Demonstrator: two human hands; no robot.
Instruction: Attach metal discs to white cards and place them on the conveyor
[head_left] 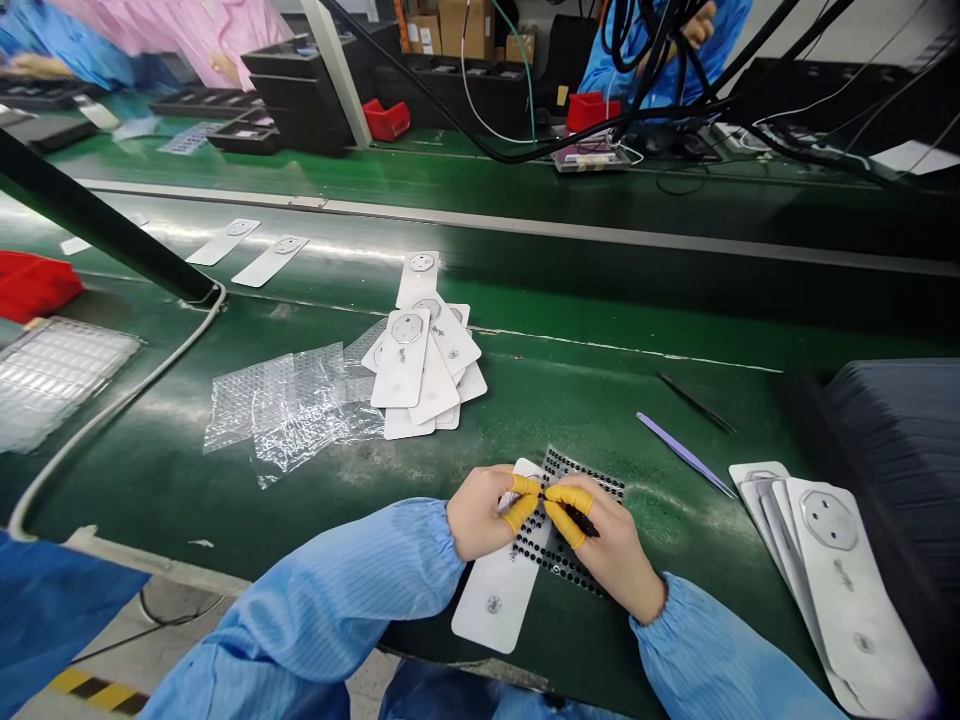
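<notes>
At the near edge of the green belt (225, 470), the left hand (480, 512) pinches the top end of a white card (495, 590), whose long axis runs from 7 to 1 o'clock. Meeting it from 3 o'clock, the right hand (611, 555) grips black tweezers (579, 519) in closed fingertips over the dotted sheet (592, 480).

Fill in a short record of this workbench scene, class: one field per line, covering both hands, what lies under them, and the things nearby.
Left hand: holds the top of a white card, yellow finger cots on
Right hand: grips black tweezers, tip at the card
Under hands: sheet of black dots
Ahead: pile of white cards, bubble wrap beside it
Right side: purple tool, fanned card stack
Surface: green bench
</notes>
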